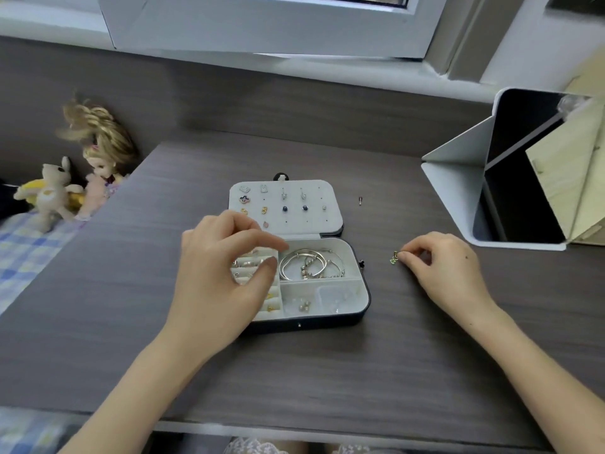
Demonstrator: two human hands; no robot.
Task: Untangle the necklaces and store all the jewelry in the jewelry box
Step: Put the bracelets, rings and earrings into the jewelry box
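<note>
Nearest the bottom of the frame, your two forearms reach up over the dark wood-grain worktop [98,339]. Your left hand [222,273] hovers over the left side of the jewelry box [360,309], thumb and forefinger curled towards each other with a clear gap between them and nothing visibly held in that grip. Your right hand [448,267], at centre right, rests on the worktop with its fingertips pinched shut on a small gold-green earring [394,258], well apart from the box.

Judging by how things lie, most of the storing looks done. Box tray: rings [245,264] sit in the left slots, silver bangles [311,264] fill the upper right compartment, and small pieces [304,306] lie in the lower one. Further up, the open lid panel [314,191] carries rows of earrings [284,208].

No tangled necklaces show anywhere, so you cannot tell whether that step is finished or hidden from view. What remains, as far as shown: the piece under your right fingers, and one small stud [360,200] lying loose on the worktop to the right of the lid. The box is not yet closed.
</note>
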